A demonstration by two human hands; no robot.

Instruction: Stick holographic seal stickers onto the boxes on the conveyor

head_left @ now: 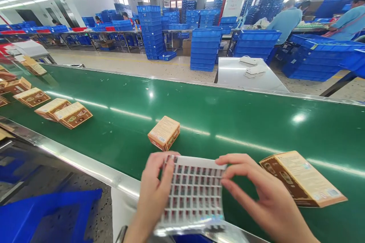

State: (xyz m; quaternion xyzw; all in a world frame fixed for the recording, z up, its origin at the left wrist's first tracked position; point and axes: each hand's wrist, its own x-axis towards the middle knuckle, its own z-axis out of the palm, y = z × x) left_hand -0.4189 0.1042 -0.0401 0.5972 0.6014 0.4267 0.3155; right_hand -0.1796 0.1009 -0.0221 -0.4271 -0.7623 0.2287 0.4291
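My left hand (154, 193) grips the left edge of a shiny sheet of small red-and-white stickers (194, 195), thumb on top. My right hand (258, 197) pinches the sheet's upper right corner with its fingertips. The sheet hangs over the near edge of the green conveyor belt (228, 121). A brown and cream carton (302, 178) lies flat on the belt just right of my right hand. A smaller orange carton (164, 133) rests on the belt just beyond the sheet.
Several more brown cartons (64, 112) lie on the belt at the left. A blue crate (42, 216) sits on the floor lower left. Beyond the belt are a steel table (248, 74), stacks of blue crates (203, 49) and people in blue shirts (286, 21).
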